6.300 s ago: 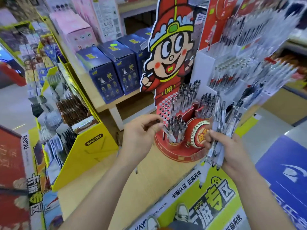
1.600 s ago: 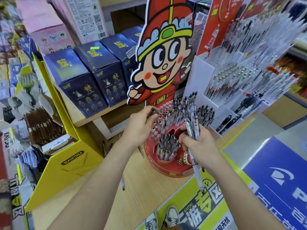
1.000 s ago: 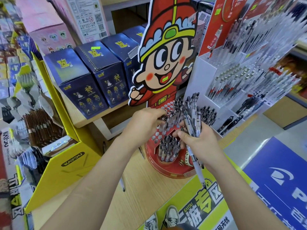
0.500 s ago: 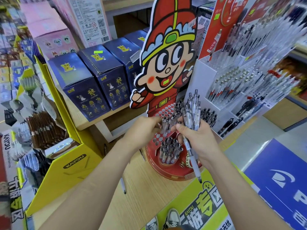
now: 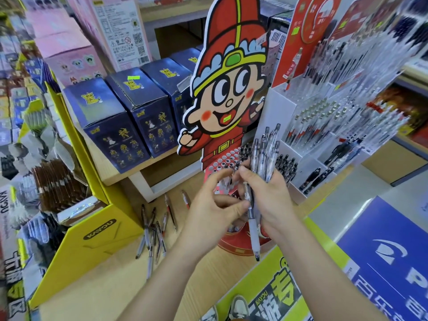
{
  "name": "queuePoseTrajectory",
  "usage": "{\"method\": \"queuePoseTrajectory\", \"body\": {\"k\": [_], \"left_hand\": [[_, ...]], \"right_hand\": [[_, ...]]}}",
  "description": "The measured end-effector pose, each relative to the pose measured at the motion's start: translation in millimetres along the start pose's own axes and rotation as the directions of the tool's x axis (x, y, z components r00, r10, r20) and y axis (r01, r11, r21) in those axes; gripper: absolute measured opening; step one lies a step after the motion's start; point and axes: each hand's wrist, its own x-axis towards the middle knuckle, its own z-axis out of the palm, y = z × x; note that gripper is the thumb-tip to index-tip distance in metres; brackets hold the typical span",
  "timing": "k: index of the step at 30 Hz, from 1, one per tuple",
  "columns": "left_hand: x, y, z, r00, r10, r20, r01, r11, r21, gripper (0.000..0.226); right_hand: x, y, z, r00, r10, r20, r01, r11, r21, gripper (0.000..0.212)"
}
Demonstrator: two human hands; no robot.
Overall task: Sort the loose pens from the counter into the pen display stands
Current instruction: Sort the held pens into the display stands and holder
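Several pens (image 5: 262, 156) in R hand (image 5: 273, 200)

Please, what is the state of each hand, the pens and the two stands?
right hand, grips pen bundle
left hand, thumb at one low pen; grip unclear
loose pens, lying scattered on counter
red stand, some holes empty
white stand, rows filled

Loose pens (image 5: 152, 230) lie scattered on the wooden counter (image 5: 111, 286), left of the red round stand (image 5: 234, 247). Clear pens (image 5: 264, 154) stand bunched upright before the white tiered stand (image 5: 308, 126).
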Motion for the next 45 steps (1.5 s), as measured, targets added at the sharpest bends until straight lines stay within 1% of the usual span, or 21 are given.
{"method": "queuePoseTrajectory", "body": {"k": [2, 4, 6, 8, 11, 13, 14, 17, 21, 24, 27, 29, 33, 34, 36, 38, 40, 43, 45], "left_hand": [[-3.2, 3.2, 2.7, 0.999, 0.035, -0.002, -0.035, 0.998, 0.047, 0.063], [-6.0, 4.4, 3.3, 1.0, 0.024, 0.004, -0.024, 1.0, 0.02, 0.066], [-6.2, 4.3, 1.4, 0.999, -0.018, 0.03, 0.02, 0.998, -0.053, 0.07], [-6.0, 1.9, -1.7, 0.998, -0.044, 0.055, 0.048, 0.995, -0.088, 0.074], [-7.8, -2.8, -9.1, 0.997, -0.029, 0.076, 0.034, 0.997, -0.066, 0.076], [-8.6, -1.2, -19.9, 0.999, -0.026, 0.032, 0.028, 0.998, -0.055, 0.076], [-7.3, 1.1, -26.8, 1.0, -0.011, -0.009, 0.011, 0.999, -0.039, 0.073], [1.4, 13.4, -45.1, 0.984, 0.103, -0.145, -0.096, 0.994, 0.05, 0.057], [19.9, 36.3, -52.8, 0.938, 0.287, -0.195, -0.263, 0.954, 0.14, 0.037], [33.7, 53.9, -51.9, 0.882, 0.419, -0.216, -0.379, 0.903, 0.205, 0.02], [41.3, 52.6, -51.6, 0.871, 0.452, -0.192, -0.393, 0.876, 0.279, 0.013], [38.4, 43.3, -53.3, 0.865, 0.463, -0.193, -0.399, 0.869, 0.294, 0.01], [24.4, 23.7, -64.3, 0.816, 0.486, -0.312, -0.43, 0.872, 0.234, 0.008], [22.2, 17.8, -65.8, 0.815, 0.48, -0.325, -0.427, 0.876, 0.225, 0.01], [20.5, 4.6, -63.9, 0.839, 0.467, -0.279, -0.399, 0.877, 0.266, 0.01], [23.8, -15.3, -57.6, 0.88, 0.43, -0.201, -0.332, 0.86, 0.387, 0.011], [29.8, -34.6, -52.1, 0.909, 0.383, -0.166, -0.264, 0.835, 0.482, 0.013], [38.5, -49.8, -47.7, 0.927, 0.353, -0.128, -0.226, 0.798, 0.559, 0.019], [42.6, -53.0, -48.3, 0.928, 0.358, -0.098, -0.238, 0.775, 0.586, 0.02]], "right_hand": [[-2.5, 0.9, 0.5, 0.999, -0.015, -0.036, 0.012, 0.998, -0.062, 0.009], [-3.7, 1.3, 1.2, 0.998, -0.03, -0.054, 0.025, 0.996, -0.084, 0.011], [-5.4, 1.7, 2.1, 0.999, -0.02, -0.045, 0.017, 0.996, -0.084, 0.008], [-8.2, 2.4, 3.2, 1.0, -0.007, -0.012, 0.005, 0.996, -0.091, 0.006], [-9.4, -1.4, -4.1, 1.0, 0.026, 0.003, -0.026, 0.997, -0.075, 0.012], [-5.9, -5.2, -18.8, 0.999, 0.049, 0.008, -0.048, 0.995, -0.088, 0.012], [-3.3, -6.3, -27.9, 0.998, 0.063, 0.008, -0.062, 0.993, -0.099, 0.012], [2.0, -6.6, -51.8, 0.995, 0.101, -0.026, -0.104, 0.979, -0.175, 0.029], [2.1, -4.6, -66.3, 1.0, -0.003, -0.018, -0.003, 0.947, -0.32, 0.008], [-1.0, -4.1, -67.9, 0.998, -0.06, -0.014, 0.051, 0.933, -0.357, 0.008], [-3.7, -3.7, -67.4, 0.997, -0.078, -0.015, 0.066, 0.919, -0.388, 0.008], [-4.5, -1.7, -67.1, 0.997, -0.071, -0.016, 0.059, 0.922, -0.384, 0.006], [-5.5, 4.2, -66.6, 0.999, -0.014, -0.03, 0.003, 0.947, -0.32, 0.004], [-5.5, 6.0, -66.9, 0.999, -0.002, -0.034, -0.008, 0.955, -0.297, 0.005], [-5.8, 7.7, -65.5, 0.999, 0.02, -0.037, -0.028, 0.969, -0.244, 0.01], [-6.4, 8.5, -62.1, 0.999, 0.035, -0.036, -0.042, 0.976, -0.212, 0.016], [-7.1, 9.0, -58.1, 0.999, 0.041, -0.036, -0.048, 0.978, -0.205, 0.019], [-7.9, 10.5, -56.1, 0.999, 0.035, -0.036, -0.042, 0.977, -0.207, 0.021], [-9.7, 11.0, -56.5, 0.999, 0.027, -0.033, -0.034, 0.976, -0.216, 0.021]]}}
